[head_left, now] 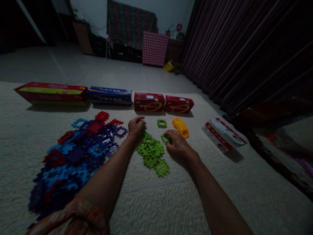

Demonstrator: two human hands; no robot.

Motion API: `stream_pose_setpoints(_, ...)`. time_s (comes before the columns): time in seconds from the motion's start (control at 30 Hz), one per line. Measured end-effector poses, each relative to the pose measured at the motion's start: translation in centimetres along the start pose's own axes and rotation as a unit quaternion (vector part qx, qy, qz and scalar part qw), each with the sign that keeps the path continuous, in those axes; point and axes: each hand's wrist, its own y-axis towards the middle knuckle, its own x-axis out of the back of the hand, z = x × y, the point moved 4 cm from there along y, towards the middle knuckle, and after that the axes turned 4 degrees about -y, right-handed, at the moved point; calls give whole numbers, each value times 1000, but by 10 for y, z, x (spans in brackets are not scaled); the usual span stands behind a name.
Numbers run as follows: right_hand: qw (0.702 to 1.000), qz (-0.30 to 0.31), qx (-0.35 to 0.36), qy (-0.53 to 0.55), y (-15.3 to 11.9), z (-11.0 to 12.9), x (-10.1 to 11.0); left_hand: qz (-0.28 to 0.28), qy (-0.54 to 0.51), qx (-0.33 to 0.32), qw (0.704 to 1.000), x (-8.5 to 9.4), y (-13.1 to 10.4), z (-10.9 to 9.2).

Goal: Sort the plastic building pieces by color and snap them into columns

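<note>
Your right hand is narrowed around a green toothed tile right of the green pile, your left hand curls at its far edge, contents unclear, and you seem to be singling tiles out, which next calls for a light pinch.

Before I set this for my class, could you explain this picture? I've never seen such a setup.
There's no machine, just a person's bare left hand and right hand, seen by a head-worn camera looking forward and down. On the pale quilted cover lie a heap of blue, purple and red pieces, a green pile and a yellow cluster, with a row of four boxes behind. The right hand is at a green piece; the left is by the green pile's far end. It's too dim to tell whether either grips anything.
</note>
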Motion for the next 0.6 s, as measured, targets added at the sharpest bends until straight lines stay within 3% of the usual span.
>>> stream_pose_setpoints(0.1,1000,4,25,-1,11,-2,7,2,-3,-1,1000,0,2,3)
stream_pose_setpoints(0.2,996,-50,62,-28,36,-6,15,9,-12,3,1000,-1,3,6)
stream_pose_setpoints(0.27,993,-86,60,-50,55,-8,18,8,-11,3,1000,0,3,7)
stream_pose_setpoints(0.37,992,-89,44,-75,77,-8,14,4,0,-3,1000,0,1,4)
stream_pose_setpoints(0.6,986,-60,34,-150,80,-7,-1,5,-8,5,1000,-2,-3,-2)
